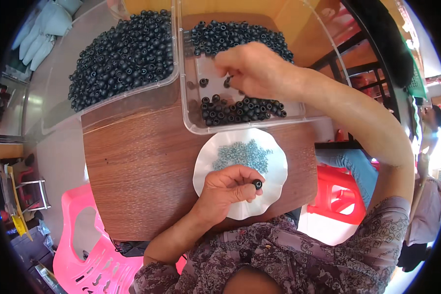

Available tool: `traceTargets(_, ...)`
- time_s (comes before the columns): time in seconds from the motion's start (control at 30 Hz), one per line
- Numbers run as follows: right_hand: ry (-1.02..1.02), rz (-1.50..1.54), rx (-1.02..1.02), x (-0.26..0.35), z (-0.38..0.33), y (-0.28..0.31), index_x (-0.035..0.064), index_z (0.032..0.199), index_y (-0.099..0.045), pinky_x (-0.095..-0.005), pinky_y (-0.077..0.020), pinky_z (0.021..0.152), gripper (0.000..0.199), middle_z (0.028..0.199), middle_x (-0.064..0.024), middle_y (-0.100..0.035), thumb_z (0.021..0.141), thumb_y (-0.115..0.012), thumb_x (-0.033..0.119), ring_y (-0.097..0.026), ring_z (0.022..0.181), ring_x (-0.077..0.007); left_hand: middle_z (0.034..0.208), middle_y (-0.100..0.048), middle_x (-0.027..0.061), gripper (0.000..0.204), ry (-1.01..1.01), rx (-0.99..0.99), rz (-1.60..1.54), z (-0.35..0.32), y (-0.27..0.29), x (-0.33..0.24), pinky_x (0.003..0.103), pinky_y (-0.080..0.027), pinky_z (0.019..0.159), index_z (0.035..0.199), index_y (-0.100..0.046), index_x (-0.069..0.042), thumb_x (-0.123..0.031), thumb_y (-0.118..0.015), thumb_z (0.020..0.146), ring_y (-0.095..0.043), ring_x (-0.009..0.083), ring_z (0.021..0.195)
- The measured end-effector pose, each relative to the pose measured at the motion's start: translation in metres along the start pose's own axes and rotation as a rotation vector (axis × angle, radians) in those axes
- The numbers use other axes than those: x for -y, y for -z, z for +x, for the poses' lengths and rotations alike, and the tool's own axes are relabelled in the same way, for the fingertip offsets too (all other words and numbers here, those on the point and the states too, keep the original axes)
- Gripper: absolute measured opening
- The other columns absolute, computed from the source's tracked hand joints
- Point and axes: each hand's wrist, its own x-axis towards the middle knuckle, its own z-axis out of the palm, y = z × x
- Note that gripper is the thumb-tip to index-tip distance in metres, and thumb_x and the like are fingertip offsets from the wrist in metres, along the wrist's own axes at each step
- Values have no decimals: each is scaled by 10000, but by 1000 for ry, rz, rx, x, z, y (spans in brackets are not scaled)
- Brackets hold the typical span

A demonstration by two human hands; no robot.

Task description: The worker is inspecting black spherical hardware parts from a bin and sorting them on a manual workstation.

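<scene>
"What's nearest?"

"The left hand (232,188), coming in between seven and eight o'clock over the white plate (277,188), is pinching a small black piece (257,184) between thumb and fingers."

"Anything hidden?"

"The fingers are covering its left side, and the hand is blocking part of the plate."

"Which way is the piece pointing?"

"Its hole is facing up toward the viewer; it's looking so round that I can't make out a long axis."

"Farther off?"

"Clear bluish bits (242,155) are blurring together toward the plate's twelve o'clock. Beyond, the right hand (250,71) is hovering over the right bin (196,128), fingers curling at a dark piece (228,81); I can't tell whether they're gripping it."

"And between ten and eleven?"

"The left bin (152,89) is holding a black heap, its far edge running out of view."
</scene>
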Motion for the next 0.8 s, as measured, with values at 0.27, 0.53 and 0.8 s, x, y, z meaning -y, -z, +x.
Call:
traceTargets(0.27, -172, 308, -442, 79, -74, 47, -20, 902, -648, -236, -432, 651, 187, 803, -31, -595, 715, -638, -24, -546, 740, -105, 814, -631, 92, 169, -122, -34, 61, 0, 0, 0, 234, -452, 633, 998, -607, 39, 7, -601, 832, -548, 119, 666)
traceTargets(0.53, -370, 876, -481, 117, -157, -19, -46, 887, -656, -239, -438, 692, 156, 876, -94, -608, 733, -640, -34, -563, 793, -146, 832, -615, 107, 183, -163, -14, 8, -8, -15, 5, 268, -448, 614, 997, -588, 59, -46, -606, 848, -562, 152, 692)
traceTargets(0.8, -378, 1325, -590, 132, -174, -64, -45, 898, -657, -251, -457, 729, 140, 878, -103, -620, 769, -621, -86, -572, 813, -140, 840, -618, 111, 221, -144, -50, 6, -24, -25, 18, 286, -449, 621, 1032, -570, 47, -85, -603, 857, -578, 164, 701)
